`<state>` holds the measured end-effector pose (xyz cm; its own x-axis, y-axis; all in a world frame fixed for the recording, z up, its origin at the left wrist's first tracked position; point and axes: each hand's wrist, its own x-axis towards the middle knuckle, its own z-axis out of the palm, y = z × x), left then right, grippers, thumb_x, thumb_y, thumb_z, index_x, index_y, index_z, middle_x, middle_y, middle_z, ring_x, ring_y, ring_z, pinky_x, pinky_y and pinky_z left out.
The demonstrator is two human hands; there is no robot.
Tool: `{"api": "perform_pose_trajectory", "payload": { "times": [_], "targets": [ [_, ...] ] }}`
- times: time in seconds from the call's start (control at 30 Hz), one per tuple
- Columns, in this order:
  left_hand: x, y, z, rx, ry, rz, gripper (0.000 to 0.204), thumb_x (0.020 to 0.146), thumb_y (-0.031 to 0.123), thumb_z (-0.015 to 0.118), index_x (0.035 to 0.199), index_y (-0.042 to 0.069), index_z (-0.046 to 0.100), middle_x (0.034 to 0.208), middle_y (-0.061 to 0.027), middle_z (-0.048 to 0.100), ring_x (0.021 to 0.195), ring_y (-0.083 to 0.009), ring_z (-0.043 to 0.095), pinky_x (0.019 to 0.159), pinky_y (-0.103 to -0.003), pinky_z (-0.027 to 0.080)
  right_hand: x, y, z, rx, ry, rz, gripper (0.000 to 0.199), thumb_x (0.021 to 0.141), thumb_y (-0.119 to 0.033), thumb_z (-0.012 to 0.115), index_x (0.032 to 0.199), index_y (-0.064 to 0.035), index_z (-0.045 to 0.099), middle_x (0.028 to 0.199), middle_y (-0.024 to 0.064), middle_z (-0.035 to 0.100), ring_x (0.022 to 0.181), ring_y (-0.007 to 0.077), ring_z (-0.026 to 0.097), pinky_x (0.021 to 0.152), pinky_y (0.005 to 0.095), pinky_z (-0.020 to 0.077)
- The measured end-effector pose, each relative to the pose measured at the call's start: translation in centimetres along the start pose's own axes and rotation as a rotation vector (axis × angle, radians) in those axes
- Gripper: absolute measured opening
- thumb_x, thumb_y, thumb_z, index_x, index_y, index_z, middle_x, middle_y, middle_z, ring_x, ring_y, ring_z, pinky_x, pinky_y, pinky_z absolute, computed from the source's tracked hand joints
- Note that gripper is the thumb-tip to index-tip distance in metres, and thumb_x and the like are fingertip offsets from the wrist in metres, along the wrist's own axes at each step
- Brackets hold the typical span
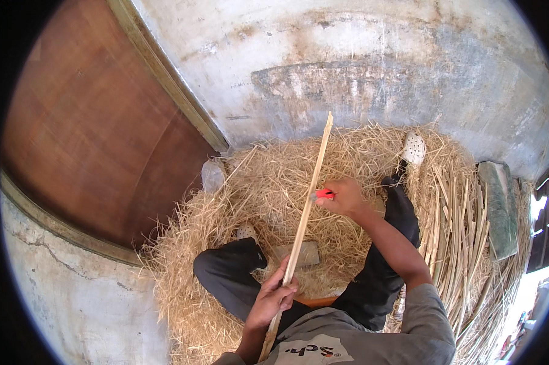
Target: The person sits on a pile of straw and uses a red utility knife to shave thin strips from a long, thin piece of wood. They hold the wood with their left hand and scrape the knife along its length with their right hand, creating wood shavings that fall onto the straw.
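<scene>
A long, pale strip of split wood or bamboo [307, 213] slants up from my lap toward the wall, its tip in the air. My left hand [276, 296] is wrapped round its lower part, close to my body. Farther up, my right hand [344, 196] grips a small knife with a red handle [325, 194]. Its short grey blade end touches or lies right against the strip's edge. Most of the handle is hidden inside my fingers. Thin pale shavings [280, 176] lie thickly under and around both hands.
A bundle of long thin sticks [454, 228] lies to my right, beside a greenish stone slab [498, 210]. Between my bent legs is a flat block [299, 253]. A stained wall [372, 73] rises ahead, and a brown wooden panel [98, 121] stands at the left.
</scene>
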<state>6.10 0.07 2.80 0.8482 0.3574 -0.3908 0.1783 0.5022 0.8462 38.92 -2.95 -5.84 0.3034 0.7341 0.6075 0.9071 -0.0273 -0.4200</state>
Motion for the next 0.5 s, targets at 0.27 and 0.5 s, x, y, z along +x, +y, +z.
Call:
{"api": "perform_pose_trajectory", "payload": {
  "times": [0.27, 0.5],
  "targets": [
    [0.0, -0.1, 1.1, 0.087, 0.037, -0.052, 0.072, 0.088, -0.004, 0.049, 0.153, 0.014, 0.024, 0.084, -0.0027, 0.05, 0.053, -0.0049, 0.038, 0.048, -0.02, 0.035, 1.1, 1.8, 0.2, -0.07, 0.042, 0.393, 0.062, 0.078, -0.07, 0.058, 0.078, -0.01, 0.074, 0.059, 0.0133, 0.063, 0.056, 0.0312, 0.063, 0.057, 0.0442, 0.0501],
    [0.0, -0.4, 0.9, 0.451, 0.075, 0.126, 0.071, 0.089, -0.007, 0.047, 0.153, 0.012, 0.023, 0.086, -0.0003, 0.049, 0.062, -0.0052, 0.041, 0.055, -0.019, 0.038, 0.3, -0.5, 0.7, -0.085, -0.144, 0.262, 0.067, 0.083, -0.071, 0.05, 0.075, -0.0082, 0.073, 0.058, 0.0127, 0.062, 0.055, 0.031, 0.063, 0.056, 0.0452, 0.0493]
  ]
}}
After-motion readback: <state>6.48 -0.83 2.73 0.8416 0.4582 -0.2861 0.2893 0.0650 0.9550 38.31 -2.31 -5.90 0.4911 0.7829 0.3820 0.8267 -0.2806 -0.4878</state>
